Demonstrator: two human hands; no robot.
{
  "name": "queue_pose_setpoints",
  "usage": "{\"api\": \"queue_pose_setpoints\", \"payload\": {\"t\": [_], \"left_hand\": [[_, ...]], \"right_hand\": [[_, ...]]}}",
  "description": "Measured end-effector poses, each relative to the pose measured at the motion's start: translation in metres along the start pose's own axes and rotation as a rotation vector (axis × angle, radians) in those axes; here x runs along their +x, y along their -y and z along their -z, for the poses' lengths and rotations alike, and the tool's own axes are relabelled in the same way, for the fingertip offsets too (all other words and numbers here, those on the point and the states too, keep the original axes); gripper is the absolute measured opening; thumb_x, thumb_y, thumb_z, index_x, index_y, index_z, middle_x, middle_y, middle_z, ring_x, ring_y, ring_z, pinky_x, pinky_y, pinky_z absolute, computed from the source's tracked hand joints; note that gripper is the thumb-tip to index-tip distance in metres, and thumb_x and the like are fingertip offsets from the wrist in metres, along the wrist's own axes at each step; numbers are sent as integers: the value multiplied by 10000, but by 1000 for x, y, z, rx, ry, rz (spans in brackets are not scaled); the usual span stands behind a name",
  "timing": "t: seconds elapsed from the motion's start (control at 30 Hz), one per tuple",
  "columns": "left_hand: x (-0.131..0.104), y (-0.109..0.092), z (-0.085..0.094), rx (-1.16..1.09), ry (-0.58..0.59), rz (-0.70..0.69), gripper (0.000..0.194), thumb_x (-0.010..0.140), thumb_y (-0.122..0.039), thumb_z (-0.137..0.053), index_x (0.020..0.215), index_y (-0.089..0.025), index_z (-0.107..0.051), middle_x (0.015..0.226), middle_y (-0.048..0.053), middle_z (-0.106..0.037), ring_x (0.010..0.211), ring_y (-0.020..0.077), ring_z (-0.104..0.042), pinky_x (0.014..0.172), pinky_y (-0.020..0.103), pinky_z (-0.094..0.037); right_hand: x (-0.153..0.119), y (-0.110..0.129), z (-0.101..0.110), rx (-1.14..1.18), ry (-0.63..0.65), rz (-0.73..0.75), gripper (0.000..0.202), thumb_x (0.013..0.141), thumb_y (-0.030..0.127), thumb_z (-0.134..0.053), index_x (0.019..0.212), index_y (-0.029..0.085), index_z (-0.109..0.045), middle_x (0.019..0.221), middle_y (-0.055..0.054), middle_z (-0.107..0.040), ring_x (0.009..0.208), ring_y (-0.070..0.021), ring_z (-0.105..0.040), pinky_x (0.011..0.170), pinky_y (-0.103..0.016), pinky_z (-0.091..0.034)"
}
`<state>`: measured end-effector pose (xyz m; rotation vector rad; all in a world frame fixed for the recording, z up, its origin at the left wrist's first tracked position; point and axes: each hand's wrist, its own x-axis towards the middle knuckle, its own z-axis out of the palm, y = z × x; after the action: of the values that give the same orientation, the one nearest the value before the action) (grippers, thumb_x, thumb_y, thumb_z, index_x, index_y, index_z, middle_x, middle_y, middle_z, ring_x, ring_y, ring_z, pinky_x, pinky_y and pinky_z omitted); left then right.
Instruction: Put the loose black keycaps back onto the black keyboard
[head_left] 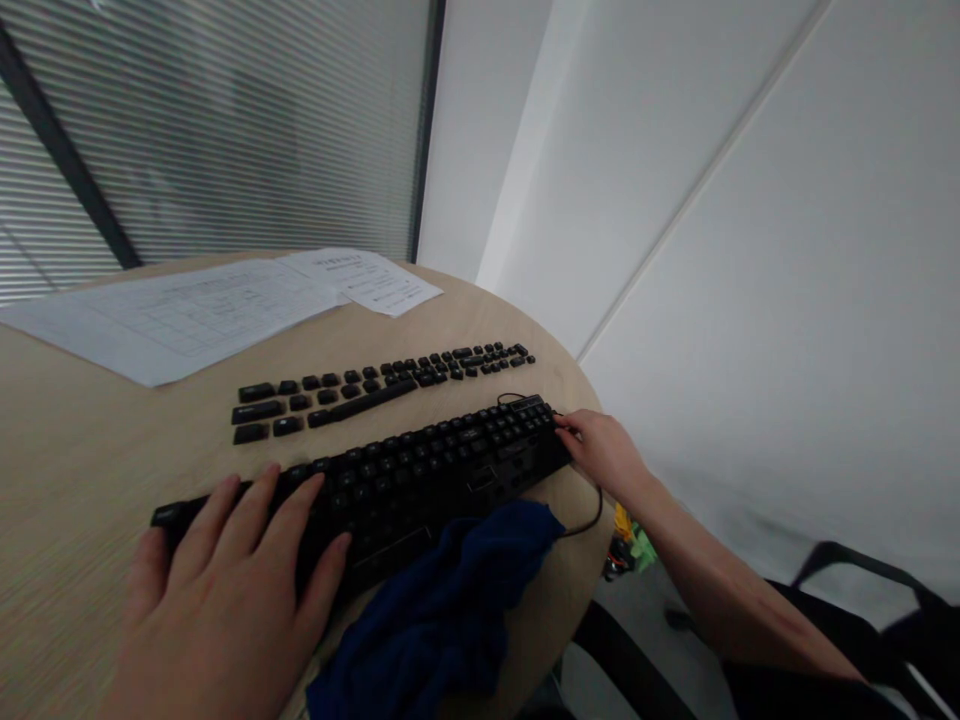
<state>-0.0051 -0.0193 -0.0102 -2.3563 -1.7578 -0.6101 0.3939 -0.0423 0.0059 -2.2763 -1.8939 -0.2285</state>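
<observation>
- Your left hand (225,590) rests spread over the keyboard (427,470), nothing clasped.
- Your right hand (600,450) curls at its end; grip unclear.
- Apparent step: working nearby keys (525,424); next calls for left-hand steadying.

fingers (253,518) at both ends of keyboard (420,460)

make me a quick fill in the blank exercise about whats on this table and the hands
1. The ____ hand is at the end of the keyboard nearer the white wall.
2. The left hand lies with its palm facing ____.
3. The crumpled cloth is ____ in colour.
4. Of the loose keycaps and the cloth, the ____ lie nearer the printed papers.

Missing words: right; down; blue; keycaps
</observation>
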Motion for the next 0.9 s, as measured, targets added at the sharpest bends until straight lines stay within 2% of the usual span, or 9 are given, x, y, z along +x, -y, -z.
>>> {"api": "queue_pose_setpoints", "payload": {"t": [0.13,0.33,0.4,0.6,0.73,0.9], "left_hand": [[0,0,1,-3,5,-20,666,989,-482,-177,1381,-127,-582,1525,188,-503,1494,368,-324,1248,610,-143],[1,1,6,2,32,-30,650,992,-480,-197,1384,-130,-580,1528,197,-502,1481,389,-352,1242,625,-167],[1,2,7,6,49,-35,624,989,-475,-228,1397,-144,-566,1527,193,-505,1484,391,-357,1247,620,-168],[2,4,6,-10,40,-28,589,980,-472,-279,1415,-177,-544,1523,173,-515,1502,379,-339,1254,613,-162],[1,5,4,12,28,-44,664,985,-492,-204,1376,-125,-596,1500,203,-530,1467,406,-372,1232,642,-182],[1,5,2,12,-1,-52,683,987,-496,-193,1371,-119,-613,1473,204,-559,1436,417,-405,1211,649,-218]], "right_hand": [[10,-3,7,61,46,-19,232,922,299,-628,1083,254,-790,1093,-39,-759,1017,-221,-704,886,-311,-525],[13,-11,10,237,114,-144,226,882,267,-632,1028,233,-801,879,-11,-771,768,-159,-698,679,-235,-468],[10,-8,10,231,106,-172,226,878,270,-634,1022,233,-804,867,-11,-769,754,-160,-695,667,-235,-456],[3,12,12,31,54,-147,250,887,280,-625,1063,262,-802,979,-33,-776,879,-199,-716,752,-257,-497],[5,25,18,-118,100,-150,305,926,285,-543,1096,245,-793,1071,-58,-765,985,-227,-715,843,-289,-519],[8,29,26,-135,165,-162,342,922,269,-522,1145,239,-781,1145,-53,-750,1073,-224,-703,944,-299,-513]]}}
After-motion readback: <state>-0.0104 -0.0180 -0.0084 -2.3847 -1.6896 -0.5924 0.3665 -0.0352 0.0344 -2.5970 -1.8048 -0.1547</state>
